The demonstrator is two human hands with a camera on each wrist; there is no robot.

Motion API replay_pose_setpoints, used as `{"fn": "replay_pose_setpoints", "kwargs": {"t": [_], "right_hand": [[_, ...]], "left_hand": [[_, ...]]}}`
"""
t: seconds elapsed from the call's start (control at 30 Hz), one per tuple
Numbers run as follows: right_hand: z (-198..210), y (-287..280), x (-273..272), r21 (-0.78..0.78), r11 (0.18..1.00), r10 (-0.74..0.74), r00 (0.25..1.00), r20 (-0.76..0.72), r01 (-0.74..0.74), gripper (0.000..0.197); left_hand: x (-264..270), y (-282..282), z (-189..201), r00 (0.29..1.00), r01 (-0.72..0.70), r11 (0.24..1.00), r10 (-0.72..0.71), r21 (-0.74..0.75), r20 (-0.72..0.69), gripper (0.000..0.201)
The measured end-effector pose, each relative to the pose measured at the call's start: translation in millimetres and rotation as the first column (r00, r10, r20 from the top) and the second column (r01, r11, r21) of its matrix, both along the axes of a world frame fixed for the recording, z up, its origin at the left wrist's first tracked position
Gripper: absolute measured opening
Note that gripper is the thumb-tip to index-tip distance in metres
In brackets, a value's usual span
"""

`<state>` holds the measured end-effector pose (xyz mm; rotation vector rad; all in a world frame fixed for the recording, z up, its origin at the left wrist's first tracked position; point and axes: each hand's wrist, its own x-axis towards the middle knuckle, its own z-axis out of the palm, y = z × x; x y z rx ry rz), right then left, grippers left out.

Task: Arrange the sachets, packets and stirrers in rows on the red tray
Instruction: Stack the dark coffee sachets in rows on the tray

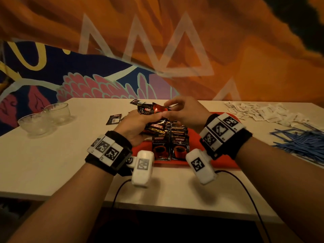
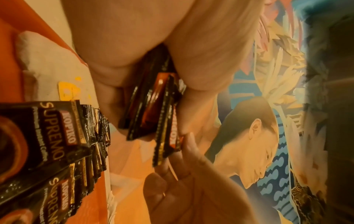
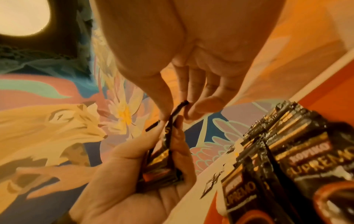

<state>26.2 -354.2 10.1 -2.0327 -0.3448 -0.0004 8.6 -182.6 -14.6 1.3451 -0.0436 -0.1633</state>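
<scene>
The step in hand looks like the coffee rows: the left hand grips a fanned bundle of dark coffee sachets, fingers curled round it, and the right hand pinches the top edge of one sachet between thumb and fingertips, as if peeling it off the bundle. The next move probably calls for drawing that single sachet free without dragging its neighbours, then laying it overlapped on a row.

Just below and nearer than both hands, two rows of coffee sachets lie shingled on the red tray, faces up, side by side. The bundle hangs directly above their far end. A loose sachet lies on the table just left of the left hand, and a few more sit beyond the hands. Well off to the right of the right hand lies a heap of blue stirrers, with a scatter of white packets beyond it; neither is on the tray yet. Far left of the left hand stand two glass bowls.
</scene>
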Motion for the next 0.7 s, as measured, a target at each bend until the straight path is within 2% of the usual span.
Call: {"fn": "replay_pose_setpoints", "kwargs": {"t": [0.07,0.13,0.2,0.27,0.33,0.4,0.47,0.5,0.57,0.6,0.7], "right_hand": [[-3,-2,1,0.136,0.991,0.025,0.998,-0.049,-0.018,0.034],[-4,-3,1,0.300,0.953,-0.008,0.996,-0.093,0.035,0.028],[-3,-7,0,0.465,0.880,-0.018,0.984,-0.179,0.101,0.020],[-3,-10,-3,0.559,0.821,0.049,0.962,-0.269,0.115,0.020],[-6,-11,-8,0.484,0.873,0.117,0.940,-0.320,0.056,0.026],[-10,-15,-9,0.271,0.962,0.115,0.937,-0.328,-0.023,0.027],[-12,-20,-8,0.066,0.997,0.056,0.968,-0.246,-0.041,0.024],[-12,-23,-5,0.012,1.000,0.019,0.984,-0.180,-0.018,0.020],[-11,-27,-2,-0.003,0.999,-0.034,0.996,-0.086,0.034,0.011],[-11,-28,0,0.006,0.999,-0.052,0.997,-0.065,0.052,0.013],[-16,-28,3,0.065,0.996,-0.054,0.996,-0.077,0.059,0.015]], "left_hand": [[-1,-3,-2,0.999,-0.020,0.999,0.021,-0.030,0.026,0.024],[-2,-5,-5,0.997,-0.063,0.996,0.066,-0.068,0.038,0.028],[-2,-7,-9,0.995,-0.086,0.988,0.092,-0.127,0.045,0.022],[-1,-10,-13,0.986,-0.139,0.980,0.150,-0.141,0.071,0.011],[1,-14,-13,0.968,-0.217,0.969,0.229,-0.119,0.099,0.016],[3,-17,-12,0.953,-0.261,0.962,0.270,-0.076,0.140,0.022],[5,-20,-9,0.943,-0.271,0.963,0.264,0.005,0.203,0.019],[5,-21,-7,0.940,-0.269,0.962,0.251,0.048,0.230,0.018],[4,-23,-5,0.939,-0.259,0.962,0.229,0.089,0.256,0.018],[4,-23,-5,0.939,-0.254,0.964,0.227,0.078,0.258,0.018],[2,-26,-3,0.948,-0.234,0.972,0.225,0.014,0.226,0.012]]}}
